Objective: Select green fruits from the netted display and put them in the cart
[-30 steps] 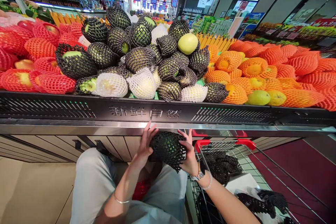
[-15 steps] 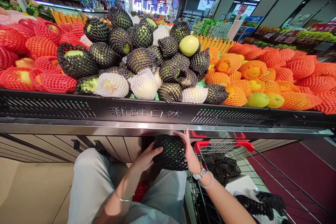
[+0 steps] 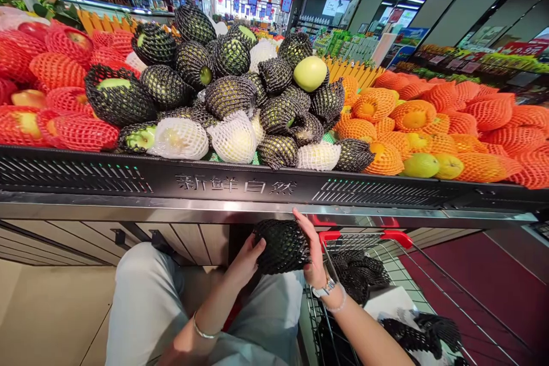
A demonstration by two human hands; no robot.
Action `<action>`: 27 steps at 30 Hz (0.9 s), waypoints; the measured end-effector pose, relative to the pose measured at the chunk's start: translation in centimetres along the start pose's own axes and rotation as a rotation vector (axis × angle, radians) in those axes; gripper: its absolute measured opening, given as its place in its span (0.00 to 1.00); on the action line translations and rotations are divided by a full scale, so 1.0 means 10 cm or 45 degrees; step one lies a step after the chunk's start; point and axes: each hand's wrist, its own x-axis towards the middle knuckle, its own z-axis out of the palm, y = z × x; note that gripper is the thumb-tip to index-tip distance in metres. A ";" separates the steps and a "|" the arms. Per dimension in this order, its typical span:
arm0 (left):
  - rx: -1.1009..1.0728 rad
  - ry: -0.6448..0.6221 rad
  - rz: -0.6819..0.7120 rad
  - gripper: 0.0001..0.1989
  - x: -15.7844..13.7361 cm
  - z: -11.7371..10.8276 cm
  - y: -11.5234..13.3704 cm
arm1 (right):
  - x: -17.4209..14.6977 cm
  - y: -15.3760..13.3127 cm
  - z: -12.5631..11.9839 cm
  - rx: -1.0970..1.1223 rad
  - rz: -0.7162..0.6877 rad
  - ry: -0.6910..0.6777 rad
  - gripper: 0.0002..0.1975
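A rounded fruit in a black foam net (image 3: 283,246) is held above my lap, just below the display's metal edge. My left hand (image 3: 252,253) grips its left side, with the thumb over the front of the net. My right hand (image 3: 315,251) rests its palm along the right side, the fingers stretched out and pointing up. The net hides most of the fruit's skin, so its kind cannot be made out.
Black-netted green fruits (image 3: 231,97) are heaped on the display, with red-netted apples (image 3: 88,131) left and orange-netted fruits (image 3: 373,103) right. A red-trimmed shopping cart (image 3: 397,237) beside my right arm contains loose black foam nets (image 3: 360,271). The display's black front panel (image 3: 234,183) faces me.
Both hands and the netted fruit have shifted slightly. My right hand's fingers now stand straighter and closer together along the net. My left hand keeps its grip.
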 end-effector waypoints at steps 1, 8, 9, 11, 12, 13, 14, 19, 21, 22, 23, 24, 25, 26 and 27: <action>-0.008 0.012 -0.047 0.30 0.00 0.02 -0.02 | 0.01 -0.03 0.00 0.005 0.024 -0.042 0.36; -0.115 -0.018 -0.105 0.37 0.04 0.06 -0.11 | 0.00 -0.08 0.04 0.112 0.216 0.043 0.18; -0.117 -0.017 -0.108 0.37 0.04 0.05 -0.12 | -0.01 -0.08 0.05 0.142 0.227 0.064 0.16; -0.102 -0.011 -0.116 0.36 0.04 0.06 -0.14 | -0.01 -0.07 0.05 0.241 0.244 0.114 0.14; -0.089 -0.008 -0.116 0.35 0.04 0.06 -0.14 | 0.00 -0.07 0.04 0.301 0.262 0.139 0.15; -0.077 -0.003 -0.109 0.35 0.03 0.06 -0.15 | 0.00 -0.08 0.04 0.361 0.288 0.168 0.15; -0.068 0.006 -0.094 0.34 0.03 0.06 -0.16 | 0.01 -0.08 0.04 0.415 0.321 0.194 0.17; -0.030 0.051 -0.003 0.35 0.00 0.10 -0.18 | 0.04 -0.11 0.07 0.569 0.517 0.298 0.12; -0.027 0.082 0.011 0.35 -0.01 0.11 -0.17 | 0.03 -0.10 0.11 0.575 0.620 0.342 0.06; -0.032 0.103 0.006 0.35 -0.01 0.12 -0.17 | 0.03 -0.10 0.12 0.571 0.664 0.367 0.04; -0.042 0.121 -0.007 0.36 0.00 0.12 -0.17 | 0.03 -0.09 0.13 0.561 0.691 0.389 0.04; -0.052 0.135 -0.025 0.37 0.00 0.13 -0.18 | 0.02 -0.09 0.14 0.542 0.702 0.396 0.04; -0.058 0.146 -0.041 0.37 0.01 0.12 -0.18 | 0.02 -0.09 0.14 0.512 0.696 0.384 0.06; -0.058 0.149 -0.051 0.38 0.02 0.12 -0.19 | 0.01 -0.09 0.14 0.473 0.673 0.345 0.08; -0.050 0.144 -0.054 0.39 0.03 0.11 -0.20 | 0.00 -0.09 0.14 0.430 0.636 0.287 0.11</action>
